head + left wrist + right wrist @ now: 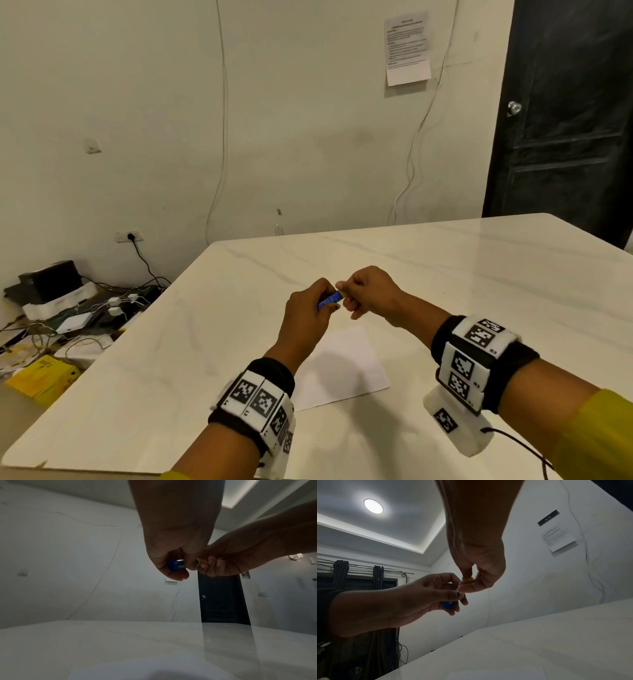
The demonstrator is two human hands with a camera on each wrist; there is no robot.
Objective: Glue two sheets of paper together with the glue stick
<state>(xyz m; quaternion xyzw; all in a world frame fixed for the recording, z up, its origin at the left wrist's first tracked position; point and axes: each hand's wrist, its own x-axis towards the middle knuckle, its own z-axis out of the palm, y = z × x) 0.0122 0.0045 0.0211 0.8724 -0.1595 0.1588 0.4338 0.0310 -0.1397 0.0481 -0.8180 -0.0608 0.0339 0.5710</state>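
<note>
Above the table I hold a small blue glue stick between both hands. My left hand grips its blue body, whose lower end shows between the fingers. My right hand pinches the yellow cap end with thumb and fingertips. White paper lies flat on the table below and just near of the hands; I cannot tell whether it is one sheet or two stacked.
The pale marble table stretches wide to the right and far side. Off its left edge the floor holds tangled cables, chargers and a yellow box. A dark door stands at the back right, with a printed notice on the wall.
</note>
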